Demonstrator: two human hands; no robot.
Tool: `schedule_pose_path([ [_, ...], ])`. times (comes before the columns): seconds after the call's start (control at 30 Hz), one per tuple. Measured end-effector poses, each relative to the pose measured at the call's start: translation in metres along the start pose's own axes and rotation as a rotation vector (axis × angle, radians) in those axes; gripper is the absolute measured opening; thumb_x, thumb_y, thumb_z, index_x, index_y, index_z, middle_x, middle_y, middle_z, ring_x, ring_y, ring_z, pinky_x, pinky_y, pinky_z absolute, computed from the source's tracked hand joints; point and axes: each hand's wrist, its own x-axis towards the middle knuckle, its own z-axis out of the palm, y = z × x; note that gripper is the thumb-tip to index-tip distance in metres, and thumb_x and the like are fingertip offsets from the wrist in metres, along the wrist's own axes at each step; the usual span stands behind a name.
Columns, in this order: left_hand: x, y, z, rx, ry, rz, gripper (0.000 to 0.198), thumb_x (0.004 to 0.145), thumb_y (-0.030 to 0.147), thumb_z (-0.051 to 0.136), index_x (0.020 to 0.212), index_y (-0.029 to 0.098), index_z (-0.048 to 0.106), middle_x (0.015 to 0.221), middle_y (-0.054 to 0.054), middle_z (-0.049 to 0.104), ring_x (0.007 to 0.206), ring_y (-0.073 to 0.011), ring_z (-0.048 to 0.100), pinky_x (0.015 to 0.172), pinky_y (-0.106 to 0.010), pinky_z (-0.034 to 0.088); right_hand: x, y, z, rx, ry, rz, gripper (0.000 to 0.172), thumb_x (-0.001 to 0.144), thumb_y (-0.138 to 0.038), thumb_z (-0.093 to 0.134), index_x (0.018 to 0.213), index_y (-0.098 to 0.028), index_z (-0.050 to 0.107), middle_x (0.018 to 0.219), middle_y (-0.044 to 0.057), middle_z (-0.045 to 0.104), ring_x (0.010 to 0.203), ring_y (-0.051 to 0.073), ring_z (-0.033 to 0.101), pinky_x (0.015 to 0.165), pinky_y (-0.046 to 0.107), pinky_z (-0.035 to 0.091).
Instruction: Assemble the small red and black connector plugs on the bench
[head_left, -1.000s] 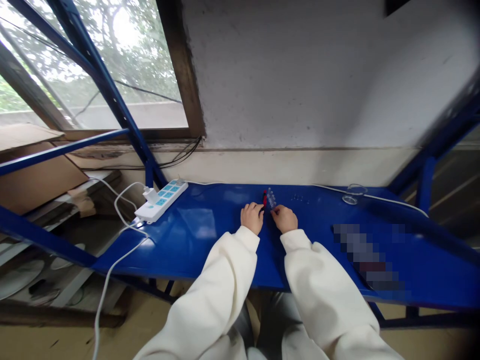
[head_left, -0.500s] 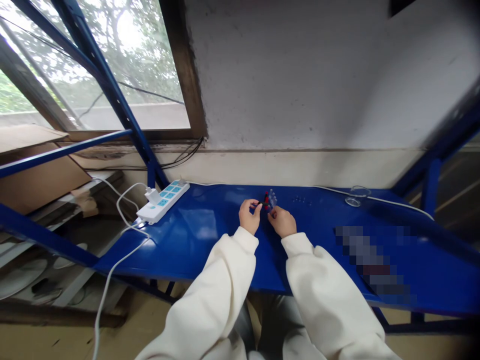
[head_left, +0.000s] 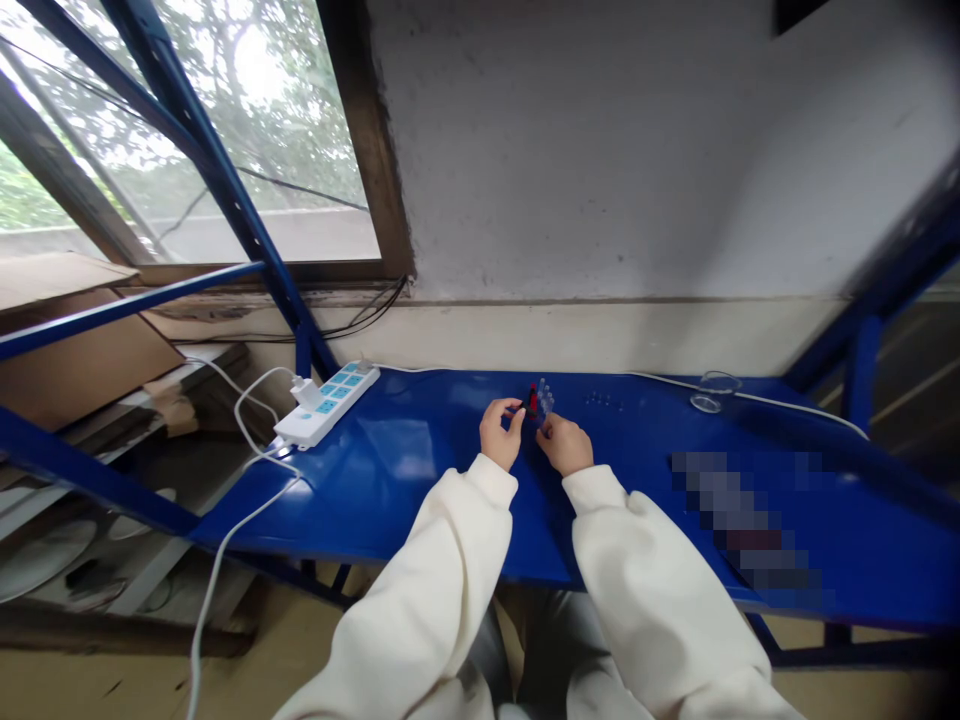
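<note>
Near the back middle of the blue table, my two hands are close together over small parts. My left hand is closed, thumb and fingertips pinching a small black piece. A small red part shows just beyond it; whether the two are joined I cannot tell. Between the hands stands a clear plastic strip with several stubby knobs, resembling a terminal block. My right hand is closed on the strip's near end. The black piece touches or almost touches the strip; the contact is too small to make out.
Several small clear pieces lie to the right of my hands. A white power strip with a plug and cable is at the table's left. A clear ring-shaped item sits by a white cable at the back right. A blurred-out patch covers something at right.
Both hands stay almost in place. My left fingers and the black piece have shifted very slightly, and the black piece sits at a somewhat different angle.
</note>
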Motion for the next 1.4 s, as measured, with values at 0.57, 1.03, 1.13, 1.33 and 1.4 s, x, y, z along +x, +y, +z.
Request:
schedule_pose_path([
  [0.57,-0.005,0.003,0.006,-0.028,-0.109,0.06,0.014,0.077,0.028,0.051,0.085,0.017,0.054,0.085,-0.004,0.056,0.068,-0.0095,0.053,0.063,-0.024,0.044,-0.001,0.0,0.003,0.114,0.233,-0.155,0.017,0.075,-0.031,0.046,0.072,-0.019,0.057,0.067,0.002,0.061,0.057,0.011,0.052,0.051,0.022,0.025],
  [1.03,-0.005,0.0,0.005,0.057,-0.035,-0.02,0.016,0.076,0.031,0.05,0.081,0.017,0.055,0.08,-0.003,0.057,0.06,-0.0086,0.05,0.06,-0.024,0.043,-0.003,-0.004,0.001,0.219,0.298,-0.213,0.024,0.076,-0.038,0.046,0.067,-0.018,0.056,0.057,0.001,0.056,0.051,0.01,0.047,0.052,0.021,0.027],
  [1.13,-0.002,-0.004,0.005,-0.012,-0.047,-0.111,0.016,0.073,0.031,0.054,0.078,0.016,0.055,0.078,-0.003,0.058,0.057,-0.0077,0.05,0.054,-0.022,0.042,-0.004,-0.005,0.0,0.225,0.277,-0.225,0.024,0.077,-0.037,0.045,0.068,-0.018,0.056,0.057,0.0,0.055,0.051,0.01,0.046,0.052,0.02,0.027],
  [1.33,0.001,-0.006,0.004,-0.072,-0.122,-0.157,0.014,0.067,0.028,0.058,0.069,0.014,0.057,0.073,-0.002,0.057,0.057,-0.0078,0.051,0.053,-0.021,0.041,-0.004,-0.007,-0.002,0.191,0.22,-0.225,0.022,0.078,-0.034,0.043,0.071,-0.018,0.056,0.06,0.001,0.054,0.055,0.01,0.046,0.055,0.02,0.029],
  [1.4,0.003,-0.008,0.001,-0.079,-0.17,-0.184,0.013,0.065,0.026,0.06,0.065,0.014,0.057,0.068,-0.001,0.056,0.056,-0.0079,0.051,0.053,-0.021,0.042,-0.003,-0.008,-0.002,0.175,0.214,-0.246,0.021,0.078,-0.031,0.042,0.072,-0.018,0.057,0.061,0.001,0.054,0.056,0.011,0.047,0.056,0.02,0.03],
])
